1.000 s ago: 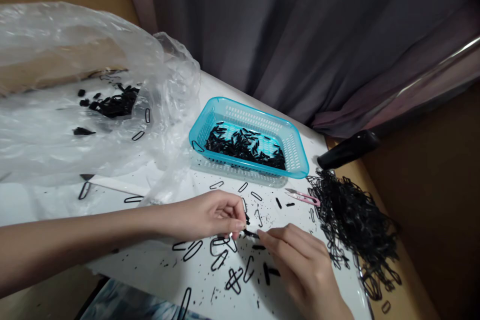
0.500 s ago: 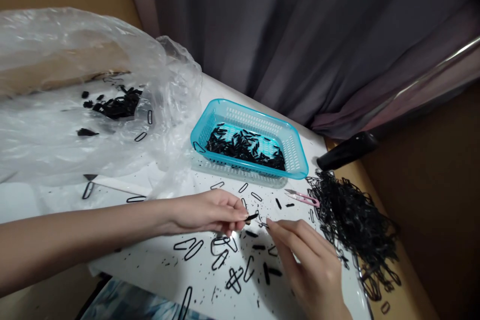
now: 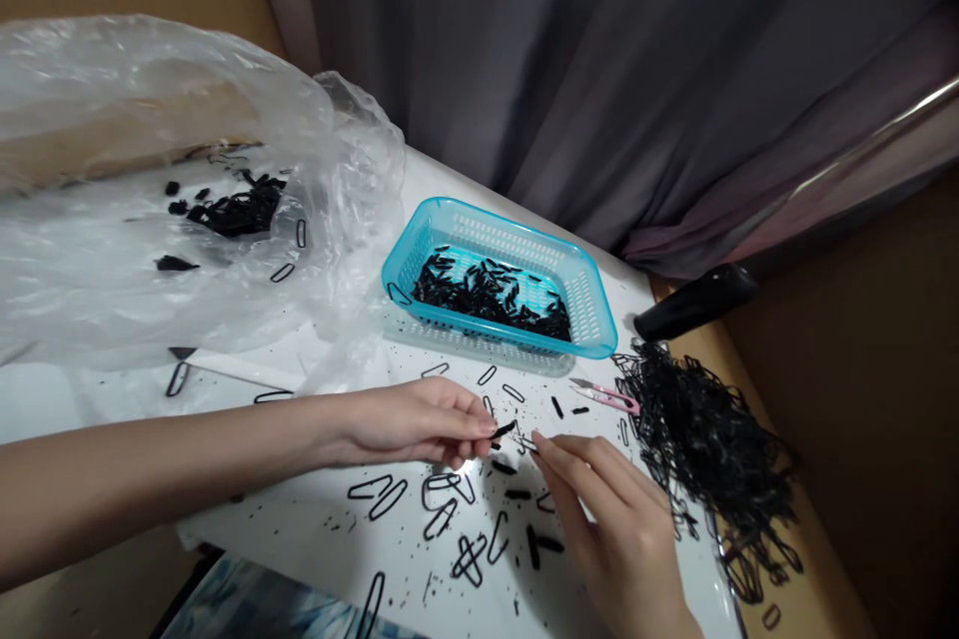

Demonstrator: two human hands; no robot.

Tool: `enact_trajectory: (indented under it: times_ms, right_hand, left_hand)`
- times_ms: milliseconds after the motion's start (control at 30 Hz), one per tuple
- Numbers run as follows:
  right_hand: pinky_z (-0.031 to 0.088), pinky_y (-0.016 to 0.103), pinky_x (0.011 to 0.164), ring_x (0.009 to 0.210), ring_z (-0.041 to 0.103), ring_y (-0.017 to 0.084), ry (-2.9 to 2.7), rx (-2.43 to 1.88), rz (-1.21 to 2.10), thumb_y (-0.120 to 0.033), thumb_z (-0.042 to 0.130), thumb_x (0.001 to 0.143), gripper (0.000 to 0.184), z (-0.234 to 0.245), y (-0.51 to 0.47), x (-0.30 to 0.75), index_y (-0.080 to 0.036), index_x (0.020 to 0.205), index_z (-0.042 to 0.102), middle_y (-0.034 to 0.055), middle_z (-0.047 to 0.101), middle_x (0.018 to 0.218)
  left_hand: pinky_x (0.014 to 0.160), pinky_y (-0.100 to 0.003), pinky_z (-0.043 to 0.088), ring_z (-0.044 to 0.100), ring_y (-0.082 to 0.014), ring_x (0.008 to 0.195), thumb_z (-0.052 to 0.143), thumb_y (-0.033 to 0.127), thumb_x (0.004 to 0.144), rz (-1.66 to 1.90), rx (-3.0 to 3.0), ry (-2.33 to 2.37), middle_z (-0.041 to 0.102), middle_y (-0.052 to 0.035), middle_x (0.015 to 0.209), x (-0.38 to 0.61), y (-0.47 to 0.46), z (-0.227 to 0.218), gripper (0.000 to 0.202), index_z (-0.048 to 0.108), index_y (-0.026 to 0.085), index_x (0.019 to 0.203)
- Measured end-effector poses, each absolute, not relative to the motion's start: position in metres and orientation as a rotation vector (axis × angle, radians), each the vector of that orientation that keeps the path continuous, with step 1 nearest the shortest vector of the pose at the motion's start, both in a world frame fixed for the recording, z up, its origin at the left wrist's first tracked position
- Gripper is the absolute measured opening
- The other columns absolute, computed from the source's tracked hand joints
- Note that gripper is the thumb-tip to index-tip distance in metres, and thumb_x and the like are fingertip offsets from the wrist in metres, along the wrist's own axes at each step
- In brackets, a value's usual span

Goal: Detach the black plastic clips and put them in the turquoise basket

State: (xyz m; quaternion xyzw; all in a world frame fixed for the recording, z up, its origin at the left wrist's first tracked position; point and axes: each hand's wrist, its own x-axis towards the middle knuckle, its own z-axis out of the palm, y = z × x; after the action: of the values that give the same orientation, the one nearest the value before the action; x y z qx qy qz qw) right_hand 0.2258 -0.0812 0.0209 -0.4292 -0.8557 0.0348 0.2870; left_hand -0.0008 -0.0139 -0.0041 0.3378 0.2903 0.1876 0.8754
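Note:
My left hand (image 3: pixel 442 422) is closed in a pinch on a small black strip (image 3: pixel 504 429), whose free end points right. Facing it, my right hand (image 3: pixel 618 519) pinches something thin and pale at its fingertips, too small to name. The two hands' fingertips are a short gap apart, low over the white table (image 3: pixel 300 519). Beneath and around them lie several black elongated loops (image 3: pixel 388 498) and short black pieces (image 3: pixel 533 546), among tiny black scraps.
Beyond my hands stands a blue plastic basket (image 3: pixel 610 334) with many short black pieces inside. Pink-handled thread snips (image 3: pixel 618 401) lie by a heap of black loops (image 3: pixel 711 439) at right. A black cylinder (image 3: pixel 696 302) lies behind. Clear plastic sheeting (image 3: pixel 337 220) covers the left side.
The free end of the black strip in my left hand has tilted slightly upward. Both hands stay in nearly the same place.

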Motion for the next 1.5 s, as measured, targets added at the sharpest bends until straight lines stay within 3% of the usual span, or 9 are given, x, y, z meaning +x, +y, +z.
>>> enact_trajectory:
  times_ms: [300, 867, 1200, 1500]
  right_hand:
    - [0.052, 0.030, 0.068, 0.078, 0.063, 0.017, -2.262, -1.154, 0.163, -0.001, 0.054, 0.089, 0.031, 0.0201, -0.0837, 0.2246, -0.018, 0.113, 0.064, 0.0064, 0.070, 0.094]
    - [0.053, 0.027, 0.070, 0.083, 0.065, 0.015, -2.149, -0.997, 0.631, -0.002, 0.048, 0.091, 0.031, 0.0226, -0.0851, 0.2166, -0.020, 0.109, 0.065, 0.0051, 0.068, 0.090]
    - [0.054, 0.028, 0.070, 0.082, 0.065, 0.016, -2.086, -1.100, 0.580, -0.005, 0.052, 0.092, 0.027, 0.0263, -0.0853, 0.2190, -0.021, 0.110, 0.066, 0.0050, 0.067, 0.089]
    - [0.055, 0.029, 0.071, 0.082, 0.066, 0.017, -2.092, -1.118, 0.331, -0.002, 0.053, 0.089, 0.029, 0.0205, -0.0814, 0.2186, -0.018, 0.110, 0.066, 0.0069, 0.068, 0.091]
  left_hand:
    - [0.059, -0.023, 0.034, 0.051, -0.0080, 0.059, 0.085, 0.034, 0.067, 0.394, 0.697, 0.621, 0.065, 0.0015, 0.067, -0.0004, -0.0148, -0.0041, 0.028, 0.066, 0.013, 0.070]
    - [0.060, -0.021, 0.037, 0.054, -0.0073, 0.057, 0.087, 0.032, 0.062, 0.380, 0.631, 0.602, 0.065, 0.0011, 0.066, -0.0007, -0.0143, -0.0012, 0.030, 0.066, 0.013, 0.069]
    - [0.060, -0.023, 0.036, 0.048, -0.0083, 0.059, 0.083, 0.029, 0.068, 0.406, 0.564, 0.627, 0.060, 0.0007, 0.065, 0.0005, -0.0161, 0.0040, 0.023, 0.066, 0.013, 0.066]
    - [0.059, -0.023, 0.036, 0.048, -0.0089, 0.060, 0.082, 0.030, 0.070, 0.399, 0.553, 0.636, 0.060, -0.0003, 0.066, 0.0008, -0.0161, 0.0040, 0.023, 0.066, 0.013, 0.066]
